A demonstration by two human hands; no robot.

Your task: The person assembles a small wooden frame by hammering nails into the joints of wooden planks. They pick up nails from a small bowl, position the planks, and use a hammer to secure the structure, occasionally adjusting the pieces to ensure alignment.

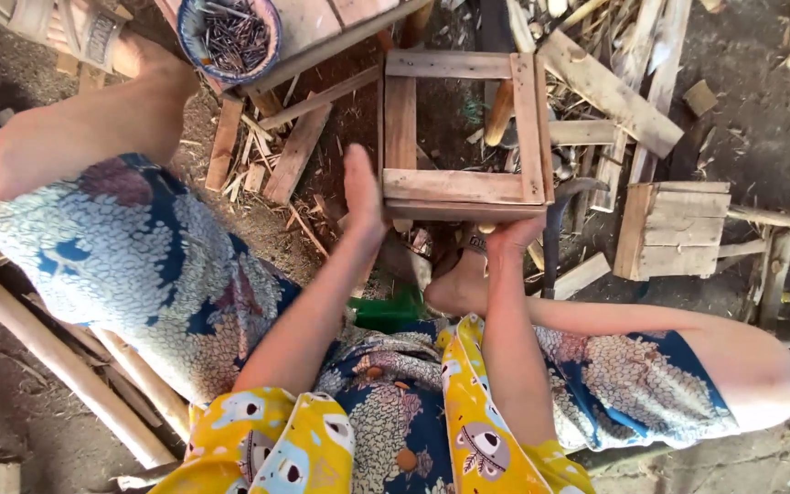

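Wooden crate frame point(462, 128), square and built of rough slats, sits on the dirt floor point(11, 412) directly in front of the seated person, its open middle showing the ground beneath. Left hand point(362, 194) stands edge-on against the frame's left side, fingers straight and together, palm flat toward the wood; open, not gripping. Right hand point(512, 233) is at the frame's near right corner, fingers curled up under the lower slat; it appears to grip that edge, though the fingertips are hidden by the wood.

Hammer point(555, 224) with dark head lies just right of the frame, handle running down toward the person's right leg. Blue bowl of nails point(230, 37) rests on a plank structure at upper left, well apart from the left hand. Small finished wooden box point(674, 229) lies on its side to the right, near the hammer but clear of the frame. Loose slats and offcuts point(296, 151) are scattered between the bowl and the frame, more boards point(610, 91) piled beyond the frame's far right corner. Bamboo poles point(66, 366) lie along the floor at lower left. Green object point(388, 311) sits between the person's knees, partly hidden; kind unclear.
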